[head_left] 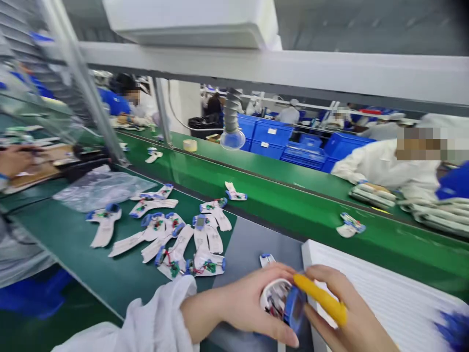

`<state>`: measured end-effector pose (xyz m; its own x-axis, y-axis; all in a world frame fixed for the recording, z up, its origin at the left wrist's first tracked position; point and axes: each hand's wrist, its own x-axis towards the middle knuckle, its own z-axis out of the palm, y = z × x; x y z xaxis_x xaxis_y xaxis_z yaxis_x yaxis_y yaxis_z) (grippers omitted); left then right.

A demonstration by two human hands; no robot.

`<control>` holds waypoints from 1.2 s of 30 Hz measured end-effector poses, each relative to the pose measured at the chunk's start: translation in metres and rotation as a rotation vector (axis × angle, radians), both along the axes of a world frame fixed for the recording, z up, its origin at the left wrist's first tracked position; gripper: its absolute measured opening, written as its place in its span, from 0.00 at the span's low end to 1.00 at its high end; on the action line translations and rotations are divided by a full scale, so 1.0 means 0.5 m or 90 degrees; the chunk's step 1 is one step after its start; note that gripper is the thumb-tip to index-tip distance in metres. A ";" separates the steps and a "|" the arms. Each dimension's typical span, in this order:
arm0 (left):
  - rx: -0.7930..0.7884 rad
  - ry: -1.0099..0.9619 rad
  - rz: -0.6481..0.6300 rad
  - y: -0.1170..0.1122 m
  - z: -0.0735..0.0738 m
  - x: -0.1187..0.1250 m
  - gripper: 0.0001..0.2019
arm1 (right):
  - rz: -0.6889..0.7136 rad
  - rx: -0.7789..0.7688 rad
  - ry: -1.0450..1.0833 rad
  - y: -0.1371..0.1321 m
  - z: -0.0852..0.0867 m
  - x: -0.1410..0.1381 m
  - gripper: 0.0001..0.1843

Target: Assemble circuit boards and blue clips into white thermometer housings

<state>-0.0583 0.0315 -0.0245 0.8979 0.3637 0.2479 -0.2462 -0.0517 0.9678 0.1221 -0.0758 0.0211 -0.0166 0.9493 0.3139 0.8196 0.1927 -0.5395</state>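
Gripping a white-and-blue device (292, 306), the left hand (245, 304) has its thumb below and its fingers above the rounded shell. The right hand (346, 298), just beside it, is closed around a yellow bar (320, 298). The device sits between the two hands, its white side open, with wires and parts exposed. Judged by look, it should be light, with a stiff, smooth, somewhat slippery plastic shell; the wiring is probably the fragile point. Hold is best taken on the outer shell, clear of the opening. Left of and beyond the left hand lie similar open casings (182, 243); a ribbed white tray (406, 303) extends right of the right hand. Not determined: what the yellow bar belongs to, the device's portion behind the left palm, and whether the right fingertips touch it. Right of the right hand, a blue item (452, 326) is blurred and cut off.
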 end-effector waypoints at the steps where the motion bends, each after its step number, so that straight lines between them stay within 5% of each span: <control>1: 0.046 0.001 0.056 -0.004 0.010 -0.004 0.34 | 0.000 0.009 -0.004 -0.002 0.000 -0.008 0.16; 6: 0.163 0.092 0.161 -0.026 0.024 -0.006 0.29 | 0.015 -0.044 0.150 -0.005 0.004 -0.054 0.03; 12: 0.226 0.083 0.184 -0.036 0.006 -0.003 0.27 | 0.010 -0.164 0.380 -0.001 -0.001 -0.058 0.09; 19: 0.218 0.083 0.160 -0.038 -0.003 -0.003 0.29 | 0.020 -0.202 0.448 0.004 0.002 -0.052 0.11; 31: 0.263 0.126 0.176 -0.039 -0.002 0.000 0.27 | 0.017 -0.228 0.416 0.002 0.001 -0.041 0.09; 36: 0.408 0.208 0.234 -0.037 -0.016 0.009 0.23 | -0.030 -0.205 0.116 0.000 0.004 -0.046 0.08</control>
